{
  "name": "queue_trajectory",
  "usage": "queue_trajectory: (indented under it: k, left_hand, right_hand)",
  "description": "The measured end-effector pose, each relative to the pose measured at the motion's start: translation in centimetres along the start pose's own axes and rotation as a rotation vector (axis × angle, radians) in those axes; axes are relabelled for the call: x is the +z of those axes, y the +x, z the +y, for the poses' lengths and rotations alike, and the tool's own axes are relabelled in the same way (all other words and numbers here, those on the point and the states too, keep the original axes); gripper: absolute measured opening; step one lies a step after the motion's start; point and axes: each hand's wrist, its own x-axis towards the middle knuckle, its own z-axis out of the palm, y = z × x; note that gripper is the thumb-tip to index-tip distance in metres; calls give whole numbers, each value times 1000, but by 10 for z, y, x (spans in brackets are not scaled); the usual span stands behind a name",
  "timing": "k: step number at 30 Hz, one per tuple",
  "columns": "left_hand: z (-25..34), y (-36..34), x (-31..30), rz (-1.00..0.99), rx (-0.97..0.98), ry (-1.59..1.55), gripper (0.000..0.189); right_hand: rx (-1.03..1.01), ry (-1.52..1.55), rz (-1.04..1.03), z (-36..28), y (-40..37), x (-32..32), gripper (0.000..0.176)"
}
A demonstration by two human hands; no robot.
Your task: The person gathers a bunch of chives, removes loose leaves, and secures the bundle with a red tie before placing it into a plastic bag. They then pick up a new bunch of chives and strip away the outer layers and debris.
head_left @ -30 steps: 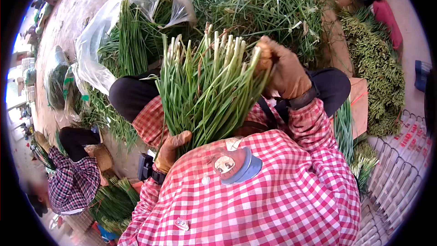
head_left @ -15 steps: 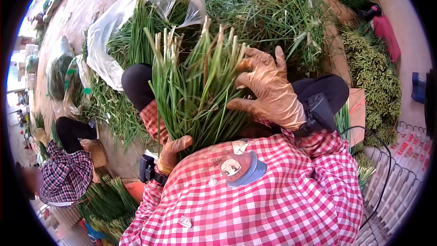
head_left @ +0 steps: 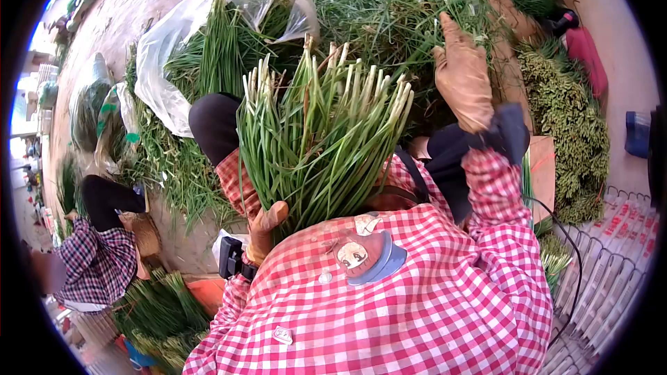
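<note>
A thick bunch of green chives [head_left: 316,146] stands before my chest, its pale cut ends up and fanned apart. My left hand [head_left: 265,230], in a tan glove, grips it low on the left side; the thumb shows and the other fingers are hidden behind the stems. Away from the bunch, my right hand [head_left: 464,76], also gloved, reaches over the edge of a heap of loose chives [head_left: 396,21]. Its index finger stretches out, the thumb stands off to the side, and I see nothing in it.
A clear plastic bag [head_left: 156,62] with bundled chives lies ahead on the left. On the right are stacked green bundles [head_left: 559,125] and a rack of pale slats [head_left: 604,292], with a black cable [head_left: 575,257] nearby. A co-worker [head_left: 97,257] sits at left.
My right hand has left the side of the bunch and moved up and right to the loose heap. The bunch's cut ends have spread wider to the right while my left hand keeps its grip.
</note>
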Motion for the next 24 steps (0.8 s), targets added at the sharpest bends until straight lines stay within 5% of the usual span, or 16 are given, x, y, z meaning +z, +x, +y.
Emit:
queue_trajectory:
  k: [1,3,5,7,11,13,15,19,21,22,23,24]
  left_hand:
    - [-2,0,0,-11,24,-5,51]
    - [-4,1,-4,-26,59,4,51]
    - [-17,4,-22,-33,76,102,54]
    - [10,-5,26,-92,97,109,55]
    - [-14,-15,-5,100,67,-49,58]
    - [2,-15,26,26,26,-151,55]
    - [-8,-13,7,76,-16,-116,53]
    - [-30,-9,-29,61,116,154,51]
    - [-49,1,-55,55,188,292,50]
    - [-58,5,-61,-19,462,548,49]
    - [-68,10,-66,-29,761,781,49]
    - [-42,-2,-29,-14,585,555,49]
  right_hand:
    - [-97,47,80,-21,-1,-30,63]
    - [-320,161,-282,-61,-12,-58,96]
    - [-472,113,-446,-93,-29,-59,110]
    - [-469,223,-418,-108,-45,-33,88]
    - [-540,483,-363,-98,-51,-9,34]
    - [-542,175,-193,-90,-34,5,14]
    - [635,1092,-713,-85,-20,11,22]
    - [407,847,-457,-52,5,30,38]
    - [331,279,-384,-21,27,36,33]
    - [321,5,-352,-6,38,38,31]
    - [-82,-27,-170,54,27,66,34]
    - [56,-259,-319,65,28,70,40]
